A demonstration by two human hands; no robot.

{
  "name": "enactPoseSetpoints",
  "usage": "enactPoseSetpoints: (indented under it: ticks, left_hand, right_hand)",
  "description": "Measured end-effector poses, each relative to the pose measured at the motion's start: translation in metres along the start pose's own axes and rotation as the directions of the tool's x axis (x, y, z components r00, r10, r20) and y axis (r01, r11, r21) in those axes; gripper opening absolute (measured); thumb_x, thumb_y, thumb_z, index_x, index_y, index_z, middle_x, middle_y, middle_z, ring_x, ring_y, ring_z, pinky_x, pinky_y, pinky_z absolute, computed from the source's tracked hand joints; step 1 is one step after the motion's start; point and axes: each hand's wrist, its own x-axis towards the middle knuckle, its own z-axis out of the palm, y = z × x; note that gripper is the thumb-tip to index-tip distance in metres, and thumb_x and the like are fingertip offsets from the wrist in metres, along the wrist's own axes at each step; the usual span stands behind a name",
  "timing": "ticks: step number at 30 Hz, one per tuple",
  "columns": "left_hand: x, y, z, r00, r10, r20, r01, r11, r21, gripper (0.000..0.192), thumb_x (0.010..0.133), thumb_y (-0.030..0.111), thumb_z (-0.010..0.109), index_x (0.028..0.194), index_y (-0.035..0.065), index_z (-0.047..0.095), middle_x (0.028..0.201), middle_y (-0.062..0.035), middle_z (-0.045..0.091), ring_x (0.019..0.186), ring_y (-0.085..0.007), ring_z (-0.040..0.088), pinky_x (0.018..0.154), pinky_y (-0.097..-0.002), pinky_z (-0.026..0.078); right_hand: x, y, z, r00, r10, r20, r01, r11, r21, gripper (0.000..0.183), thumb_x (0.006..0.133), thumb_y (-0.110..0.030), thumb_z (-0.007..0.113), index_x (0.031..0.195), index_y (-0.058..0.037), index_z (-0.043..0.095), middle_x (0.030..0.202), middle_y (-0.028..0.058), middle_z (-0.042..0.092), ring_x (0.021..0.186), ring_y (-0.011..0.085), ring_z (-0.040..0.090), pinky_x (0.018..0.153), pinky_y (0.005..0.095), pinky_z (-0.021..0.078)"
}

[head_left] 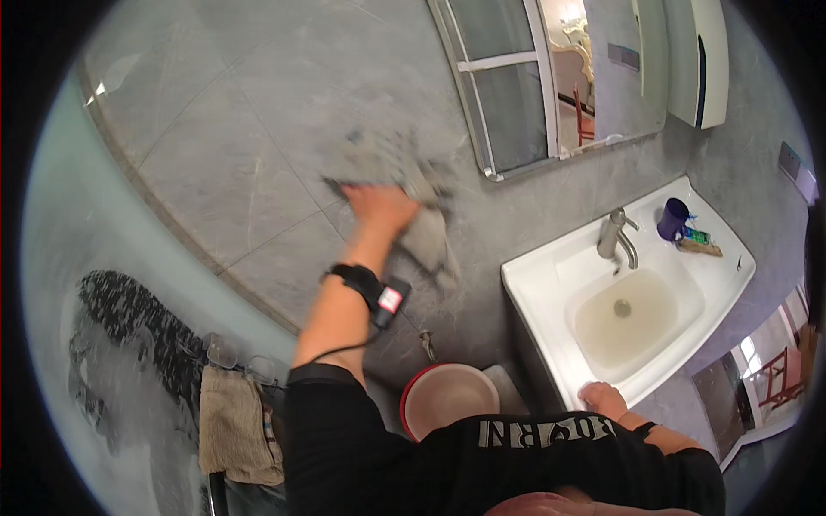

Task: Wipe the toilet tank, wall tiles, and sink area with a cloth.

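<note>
My left hand (379,208) presses a grey cloth (381,158) against the grey tiled wall (258,174). The cloth is blurred, and part of it hangs down beside my wrist. A black strap with a small dark device (389,303) sits on my left forearm. My right hand (603,398) rests on the front left corner of the white washbasin (539,303). Cloudy water (639,322) stands in the basin's bowl. A metal tap (614,238) rises at the bowl's back edge.
A purple mug (673,218), a green tube (697,235) and a brown item lie on the basin's back right ledge. Above hangs a mirror (606,77) with a white cabinet (699,58) beside it. Below my arm are stacked basins (452,396). Towels (232,426) hang at lower left by frosted glass (58,258).
</note>
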Motion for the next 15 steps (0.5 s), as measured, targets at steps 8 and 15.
enactPoseSetpoints:
  ticks: [8, 15]
  left_hand:
    - [0.070, 0.017, -0.048, 0.821, -0.053, -0.568, -0.054, 0.984, -0.171, 0.096, 0.070, 0.070, 0.051, 0.147, 0.0197, 0.022, 0.153, -0.0123, 0.017, 0.140, -0.0367, 0.011, 0.105, -0.0662, 0.002]
    - [-0.014, 0.114, 0.090, 0.939, 0.317, -0.133, -0.344, 0.858, -0.382, 0.076, 0.081, 0.053, 0.046, 0.144, 0.0142, 0.027, 0.148, -0.0117, 0.027, 0.137, -0.0339, 0.021, 0.110, -0.0546, 0.011]
  right_hand:
    - [0.001, 0.004, 0.001, 0.993, -0.091, -0.078, 0.094, 0.995, 0.046, 0.038, 0.073, -0.039, 0.071, 0.091, -0.0069, 0.062, 0.098, 0.0116, 0.062, 0.093, 0.0331, 0.057, 0.081, 0.0420, 0.0462]
    - [-0.001, -0.009, -0.007, 0.997, -0.044, -0.064, 0.045, 0.999, 0.012, 0.037, 0.072, -0.038, 0.072, 0.091, -0.0072, 0.063, 0.097, 0.0117, 0.062, 0.093, 0.0322, 0.058, 0.081, 0.0413, 0.0466]
